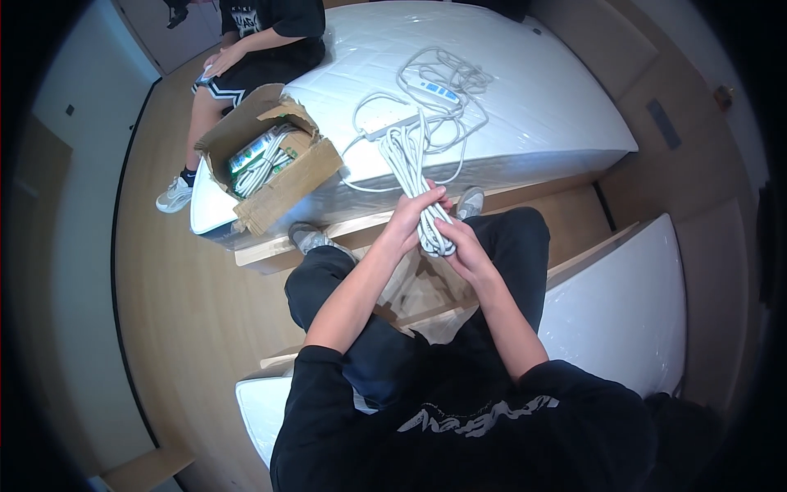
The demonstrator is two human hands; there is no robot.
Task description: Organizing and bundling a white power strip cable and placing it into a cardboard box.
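Observation:
A long bundle of white power cable [404, 157], folded back and forth in several loops, is gripped in both hands above my lap. My left hand [413, 215] wraps around its middle, thumb across the strands. Lower down, near the bundle's looped end, my right hand [464, 245] holds it with the thumb on top. Just beyond the bundle lies a white power strip [391, 122] on the plastic-wrapped mattress [522, 74]. Behind that rests a second power strip [439, 91] with a blue face, its grey cable [458, 64] in a loose tangle.
An opened cardboard box [289, 187] on the mattress corner holds a packed power strip [252, 154] and bundled white cable. Another person [270, 49] sits on the mattress beyond it. Wooden bed frame [264, 255] edges run by my feet. Behind me is another wrapped mattress [621, 320].

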